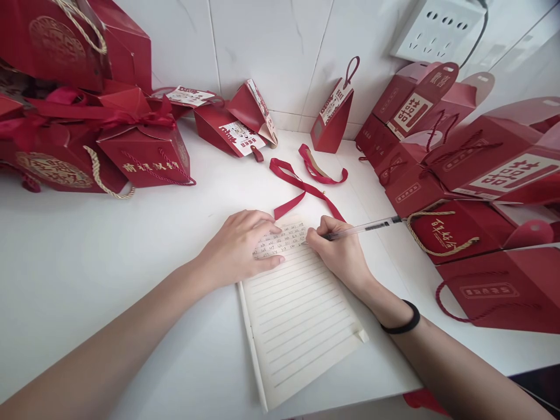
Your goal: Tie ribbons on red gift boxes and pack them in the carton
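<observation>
At the far left, a pile of red boxes [56, 157] with cord handles and a red bow stands on the white table [153, 350], up against the tiled wall [266, 52]. At its right edge is a smaller red box [149, 149] with gold characters on its front. Next come tipped red boxes [212, 128] with pale printed panels, lying near the wall. In front of them lie 2 strips of red ribbon: a long twisted strip [291, 178], whose ends reach close to the top of the notebook and behind the right hand, and a shorter curved strip [311, 166]. Just beyond, a narrow red box [333, 128] stands upright with a loop on top. On the right, stacked red boxes [472, 151] crowd the writing side, below a white socket panel [441, 29]; the pen's rear end meets their edge in view, and whether it touches cannot be told.

The left hand [247, 242] lies palm down, fingers slightly spread, across the upper left of the lined notebook [301, 326], covering part of the handwritten rows. The right hand [343, 251], closed narrowly around a clear pen [363, 228], rests at the notebook's upper right, the tip at the last written row. A black band [411, 321] circles the right wrist.
</observation>
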`<state>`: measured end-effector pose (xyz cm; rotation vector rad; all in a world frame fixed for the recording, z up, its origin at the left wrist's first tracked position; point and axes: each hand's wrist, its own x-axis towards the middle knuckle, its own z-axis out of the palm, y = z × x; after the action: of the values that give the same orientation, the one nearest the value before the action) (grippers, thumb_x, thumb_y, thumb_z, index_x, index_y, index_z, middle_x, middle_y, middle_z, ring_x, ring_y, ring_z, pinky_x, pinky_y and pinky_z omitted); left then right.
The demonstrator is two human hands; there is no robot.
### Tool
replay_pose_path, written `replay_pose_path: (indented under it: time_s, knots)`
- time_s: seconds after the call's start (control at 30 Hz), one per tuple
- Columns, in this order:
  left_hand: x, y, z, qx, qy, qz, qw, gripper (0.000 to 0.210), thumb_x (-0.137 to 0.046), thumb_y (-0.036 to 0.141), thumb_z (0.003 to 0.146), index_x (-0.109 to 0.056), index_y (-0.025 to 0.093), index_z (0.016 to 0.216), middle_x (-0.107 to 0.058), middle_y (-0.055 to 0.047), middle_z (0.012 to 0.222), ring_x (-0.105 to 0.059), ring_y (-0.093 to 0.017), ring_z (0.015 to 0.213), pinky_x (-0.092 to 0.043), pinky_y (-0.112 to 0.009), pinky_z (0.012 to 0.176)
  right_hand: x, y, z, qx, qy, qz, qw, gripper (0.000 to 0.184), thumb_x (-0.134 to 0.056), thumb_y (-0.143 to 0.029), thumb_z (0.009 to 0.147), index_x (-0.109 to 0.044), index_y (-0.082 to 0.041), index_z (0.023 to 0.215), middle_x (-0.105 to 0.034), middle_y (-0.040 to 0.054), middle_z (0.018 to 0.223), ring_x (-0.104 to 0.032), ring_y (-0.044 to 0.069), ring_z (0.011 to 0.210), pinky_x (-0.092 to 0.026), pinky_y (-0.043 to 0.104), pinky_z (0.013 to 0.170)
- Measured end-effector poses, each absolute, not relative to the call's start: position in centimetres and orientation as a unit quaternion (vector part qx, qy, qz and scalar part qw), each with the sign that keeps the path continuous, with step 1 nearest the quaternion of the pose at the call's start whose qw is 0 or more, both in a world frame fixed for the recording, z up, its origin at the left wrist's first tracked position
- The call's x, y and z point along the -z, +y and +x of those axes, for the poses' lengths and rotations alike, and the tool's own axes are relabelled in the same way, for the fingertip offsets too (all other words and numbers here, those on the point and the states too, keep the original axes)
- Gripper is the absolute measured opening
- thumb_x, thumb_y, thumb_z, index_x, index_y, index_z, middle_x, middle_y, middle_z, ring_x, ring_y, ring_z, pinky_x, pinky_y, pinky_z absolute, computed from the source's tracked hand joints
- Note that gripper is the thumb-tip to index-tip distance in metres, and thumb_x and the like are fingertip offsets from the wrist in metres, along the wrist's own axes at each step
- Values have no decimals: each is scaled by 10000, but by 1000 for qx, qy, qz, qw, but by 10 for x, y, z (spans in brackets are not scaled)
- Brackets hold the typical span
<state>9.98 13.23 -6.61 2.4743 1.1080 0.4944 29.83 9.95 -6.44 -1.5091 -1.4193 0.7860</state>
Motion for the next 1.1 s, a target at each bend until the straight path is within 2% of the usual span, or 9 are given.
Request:
replay_pose_path:
  time_s: [0.67,0.83,0.97,1.1]
  knots:
    - [66,131,100,-171,399,880,193,397,-591,444,773,-568,224,1102,-522,-39,1214,-442,-250,1181,-325,-416,1027,62,100,295,-298,-573,-622,443,301,-510,-242,664,-243,-194,535,-240,-59,503,-210,77,490,-179,215,440]
    - [65,132,100,-174,398,877,206,396,-612,434,761,-578,217,1091,-529,-45,1211,-445,-260,1175,-317,-436,1037,62,100,303,-349,-527,-582,512,296,-519,-190,651,-247,-202,535,-246,-68,483,-222,70,448,-188,213,423]
    - [65,130,100,-182,393,877,211,387,-630,401,748,-589,209,1082,-545,-66,1180,-465,-264,1148,-324,-457,1041,61,104,316,-332,-482,-565,582,353,-588,-327,781,-313,-207,596,-289,-80,443,-247,75,402,-210,208,403]
    - [66,126,98,-205,383,872,225,341,-603,387,782,-598,207,1071,-570,-67,1157,-491,-246,1135,-347,-441,1046,64,114,325,-248,-514,-609,550,349,-614,-486,776,-432,-204,683,-401,-54,496,-309,88,409,-239,210,388]
